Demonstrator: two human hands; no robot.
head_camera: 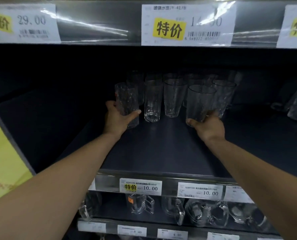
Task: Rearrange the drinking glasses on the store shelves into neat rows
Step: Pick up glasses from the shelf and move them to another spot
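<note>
Left fingers point(110, 103) curl round the lower half of a textured tumbler point(126, 98), thumb across its near face, a firm wrap. Right fingers point(211, 113) and thumb clasp the base of a smooth tapered tumbler point(200, 100), with the palm of the right hand point(209, 126) under and behind it. Both glasses are upright. I cannot tell whether either base is on the shelf point(161, 149) or just off it. Between the two sets of fingers stand a straight-sided glass point(153, 101), just beside the left thumb, and a tapered glass point(174, 97), apart from the right thumb. Just beyond the right fingers is another tapered glass point(224, 94), close against the held one. Farther back from both hands is a dim back row of glasses point(177, 76), count unclear in the shadow. The left hand point(117, 116) has bare shelf on its outer side. Well outward of the right hand are more glassware point(296, 104) at the shelf's end, price labels point(140, 187) on the near edge, and handled mugs point(140, 203) on the tier below. Judgement: the step in hand is lining up the front row, the two held tumblers being its end pieces. Next move likely calls for setting each down level with the middle pair, evenly spaced and like beside like. Keep the right glass from knocking its rear neighbour, and loosen each hold only once the bases sit flat.
</note>
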